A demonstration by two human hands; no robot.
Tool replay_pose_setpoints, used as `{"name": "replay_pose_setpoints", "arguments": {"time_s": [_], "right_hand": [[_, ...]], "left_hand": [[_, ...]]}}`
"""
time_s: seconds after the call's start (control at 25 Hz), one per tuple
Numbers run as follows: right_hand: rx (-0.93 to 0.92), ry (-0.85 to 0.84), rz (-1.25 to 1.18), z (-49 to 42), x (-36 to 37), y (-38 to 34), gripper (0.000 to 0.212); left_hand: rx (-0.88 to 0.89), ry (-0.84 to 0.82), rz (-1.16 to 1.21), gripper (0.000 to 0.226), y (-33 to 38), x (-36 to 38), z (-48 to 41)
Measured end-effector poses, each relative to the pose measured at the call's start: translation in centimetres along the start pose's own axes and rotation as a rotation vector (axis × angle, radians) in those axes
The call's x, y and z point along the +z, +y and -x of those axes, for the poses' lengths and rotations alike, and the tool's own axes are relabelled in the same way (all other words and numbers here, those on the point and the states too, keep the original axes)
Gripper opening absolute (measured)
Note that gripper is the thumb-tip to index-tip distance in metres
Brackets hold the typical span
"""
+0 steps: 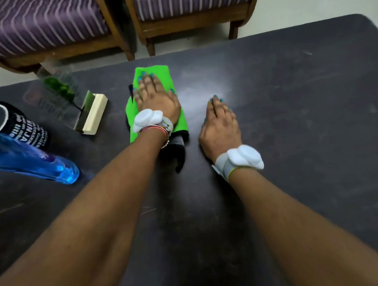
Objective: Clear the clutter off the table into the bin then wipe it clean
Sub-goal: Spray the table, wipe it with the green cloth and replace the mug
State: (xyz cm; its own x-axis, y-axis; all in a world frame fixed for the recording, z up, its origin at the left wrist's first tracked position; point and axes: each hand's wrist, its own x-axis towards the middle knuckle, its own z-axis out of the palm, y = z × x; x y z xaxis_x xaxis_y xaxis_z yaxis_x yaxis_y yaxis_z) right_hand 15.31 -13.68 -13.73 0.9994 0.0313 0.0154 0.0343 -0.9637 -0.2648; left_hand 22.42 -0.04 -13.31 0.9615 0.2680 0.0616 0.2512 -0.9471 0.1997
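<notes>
Head view, and the wiping stage is judged to be in hand. The left hand [157, 99] is laid flat on the green cloth [160, 71], fingers straight and a little spread; nothing is gripped, the cloth is simply pressed down. The cloth is folded, near the far edge of the desk [296, 109], with a darker grey part showing at the wrist end. The right hand [220, 125] is set palm-down on bare desk just beside the cloth, fingers straight and close together, nothing held. It looks to be used as a brace.

To the left, a black mug [21, 126] with white lettering, a blue spray bottle [38, 162] and a small stand with a pale base [94, 115] are seen on the desk. The top of the stand is blurred, so what it carries cannot be told. No bin is in view. Two purple striped chairs [47, 19] are seen beyond the far edge.

For a good wipe, even pressure should be applied through the whole palm, so that the cloth is not bunched under the fingertips. Long, overlapping strokes are advised, worked from the far edge toward the body. The loose grey end should be kept from folding under. The pale sheen between the two hands may be spray or only glare; that patch should be covered either way. The items at the left would need to be lifted or wiped around, and the bracing hand shifted so that no strip is missed.
</notes>
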Motion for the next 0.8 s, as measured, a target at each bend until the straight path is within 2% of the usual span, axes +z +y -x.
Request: {"name": "replay_pose_setpoints", "arguments": {"time_s": [0.08,0.12,0.16,0.28,0.32,0.36,0.4,0.48,0.52,0.56,0.6,0.72,0.76,0.8], "right_hand": [[0.011,0.038,-0.006,-1.9,0.6,0.5,0.058],[0.020,0.051,-0.014,-2.3,0.8,0.7,0.057],[0.027,0.048,-0.020,-2.3,0.8,0.7,0.058],[0.041,0.049,-0.020,-1.8,0.8,0.2,0.058],[0.039,0.057,-0.015,-1.9,0.8,0.2,0.059],[0.031,0.063,-0.003,-2.1,0.8,0.3,0.059],[0.025,0.060,0.009,-2.2,0.9,0.4,0.059],[0.025,0.060,0.005,-2.1,0.9,0.4,0.058],[0.032,0.060,-0.006,-2.1,0.9,0.4,0.057],[0.040,0.056,-0.013,-2.0,0.7,0.4,0.057],[0.042,0.050,-0.015,-1.9,0.6,0.3,0.058],[0.030,0.043,-0.017,-2.0,0.6,-0.1,0.058],[0.034,0.044,-0.031,-1.9,0.5,0.1,0.057],[0.048,0.057,-0.049,-2.1,0.3,0.4,0.055]], "left_hand": [[0.415,-0.071,-0.005,0.061,1.7,0.7,-0.5],[0.517,-0.093,-0.001,0.060,1.9,0.8,-1.2],[0.475,-0.086,-0.010,0.059,1.3,0.6,-1.9],[-0.034,0.028,0.008,0.061,-2.6,0.5,-4.6],[-0.133,0.032,-0.012,0.062,-2.9,0.3,-5.0],[-0.131,0.033,-0.023,0.063,-2.3,0.4,-4.9],[-0.018,0.022,-0.006,0.063,-0.7,0.8,-4.5],[0.344,-0.056,0.014,0.062,3.1,1.5,-3.2],[0.447,-0.082,0.019,0.062,4.2,1.6,-2.9],[0.465,-0.077,0.015,0.061,4.3,1.6,-2.9],[0.397,-0.057,0.003,0.061,3.4,1.6,-3.3],[0.031,-0.007,-0.003,0.063,0.0,1.3,-3.6],[0.009,0.005,-0.014,0.064,0.2,1.4,-2.8],[0.061,0.010,-0.018,0.064,1.3,1.3,-1.7]]}}
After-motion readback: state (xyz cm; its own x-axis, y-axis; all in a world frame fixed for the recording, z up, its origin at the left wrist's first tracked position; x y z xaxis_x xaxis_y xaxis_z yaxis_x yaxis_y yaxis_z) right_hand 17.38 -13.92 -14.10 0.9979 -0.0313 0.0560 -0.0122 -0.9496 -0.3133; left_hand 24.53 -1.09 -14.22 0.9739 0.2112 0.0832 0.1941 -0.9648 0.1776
